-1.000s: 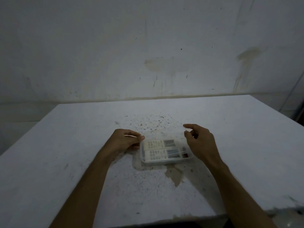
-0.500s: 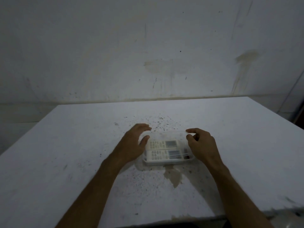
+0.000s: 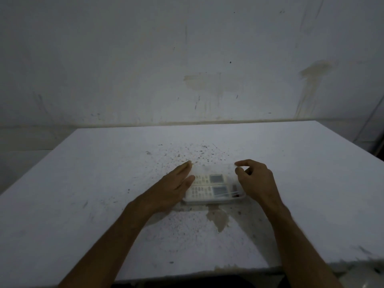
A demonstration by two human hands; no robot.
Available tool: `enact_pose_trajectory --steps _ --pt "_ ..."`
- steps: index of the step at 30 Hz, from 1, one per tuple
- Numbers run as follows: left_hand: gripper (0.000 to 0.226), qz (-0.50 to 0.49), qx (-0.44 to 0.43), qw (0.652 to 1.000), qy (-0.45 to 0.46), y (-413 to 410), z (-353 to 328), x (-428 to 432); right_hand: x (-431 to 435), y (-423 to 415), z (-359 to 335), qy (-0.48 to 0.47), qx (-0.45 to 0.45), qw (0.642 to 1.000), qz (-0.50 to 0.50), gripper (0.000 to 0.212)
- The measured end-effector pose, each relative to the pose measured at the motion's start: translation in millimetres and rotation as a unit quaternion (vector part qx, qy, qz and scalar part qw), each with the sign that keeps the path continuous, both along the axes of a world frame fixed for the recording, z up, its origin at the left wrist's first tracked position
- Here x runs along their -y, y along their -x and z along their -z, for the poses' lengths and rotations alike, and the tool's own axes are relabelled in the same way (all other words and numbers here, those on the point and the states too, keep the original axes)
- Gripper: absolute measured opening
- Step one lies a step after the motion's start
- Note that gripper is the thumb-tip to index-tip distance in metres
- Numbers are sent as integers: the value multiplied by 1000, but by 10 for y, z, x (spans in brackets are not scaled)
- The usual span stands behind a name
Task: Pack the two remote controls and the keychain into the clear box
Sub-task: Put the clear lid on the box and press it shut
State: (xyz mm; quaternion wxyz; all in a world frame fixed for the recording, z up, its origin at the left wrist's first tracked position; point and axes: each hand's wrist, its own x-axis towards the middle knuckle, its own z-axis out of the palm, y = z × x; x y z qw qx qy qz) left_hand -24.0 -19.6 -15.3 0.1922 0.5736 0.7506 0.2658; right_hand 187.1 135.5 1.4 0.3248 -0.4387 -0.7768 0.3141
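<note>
Stained worktop: both remotes lie in my clear box, left hand flat, right hand curled empty beside it, keychain unclear.

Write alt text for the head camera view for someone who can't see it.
Two bare hands flank a clear box on a stained white table: the left hand lies flat and open at its left end, the right hand curls at its right end. Two white remote controls lie side by side inside.

L hand flattened, now against box end.
</note>
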Motion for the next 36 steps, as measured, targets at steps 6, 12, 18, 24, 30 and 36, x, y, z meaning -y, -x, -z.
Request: enact_pose_trajectory --steps 6,12,18,24,30,36 --pt "109 5 -73 997 22 -56 76 -18 -9 -40 2 11 -15 1000 6 29" --pt "102 10 -72 997 -30 -52 155 30 -12 -29 -1 12 -17 1000 4 29" --pt "95 -2 -200 980 -14 -84 137 85 -17 -9 21 19 -21 1000 3 27" --pt "124 0 -282 958 54 -144 -336 -71 -41 31 57 23 -19 1000 0 27" --pt "111 -10 -151 988 10 -311 -74 -159 -34 52 79 13 -20 1000 -3 28" --pt "105 -18 -232 972 35 -306 -70 -202 -55 54 85 35 -20 999 -8 29"
